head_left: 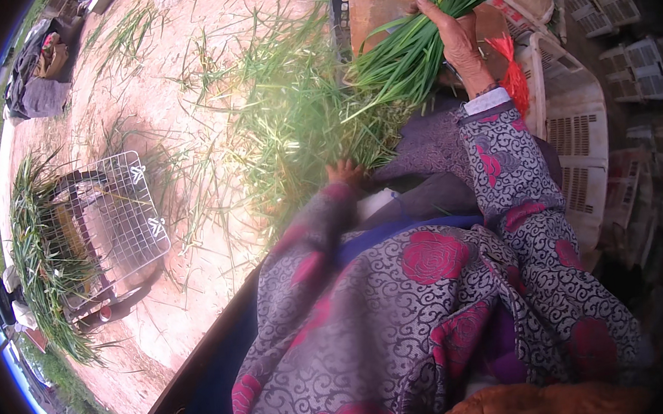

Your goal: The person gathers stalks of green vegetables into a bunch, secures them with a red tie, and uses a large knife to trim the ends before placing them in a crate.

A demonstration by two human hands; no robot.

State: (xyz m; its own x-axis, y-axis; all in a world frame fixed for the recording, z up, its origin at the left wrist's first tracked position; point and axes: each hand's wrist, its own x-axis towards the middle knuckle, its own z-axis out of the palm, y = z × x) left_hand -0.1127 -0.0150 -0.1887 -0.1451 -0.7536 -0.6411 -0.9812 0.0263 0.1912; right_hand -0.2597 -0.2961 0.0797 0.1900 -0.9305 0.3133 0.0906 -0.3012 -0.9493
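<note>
My right hand (451,39) is closed round a thick bunch of garlic chives (412,50), held up at the upper right with the long leaves fanning out on both sides of the fist. My left hand (346,172) is low by my lap, fingers apart, at the edge of a heap of loose chive leaves and trimmings (285,124). Nothing shows in it, though that area is hazy. Below the bunch, an orange-brown board (379,7) is partly covered by the leaves. A bundle of red ties (512,77) hangs beside my right wrist.
White plastic crates (578,138) stand close on my right, with more stacked beyond. At the left, a white wire rack (123,217) stands by a pile of chives (40,256). Dark clothing (40,71) lies at the far left. Stray leaves litter the pale ground (205,297).
</note>
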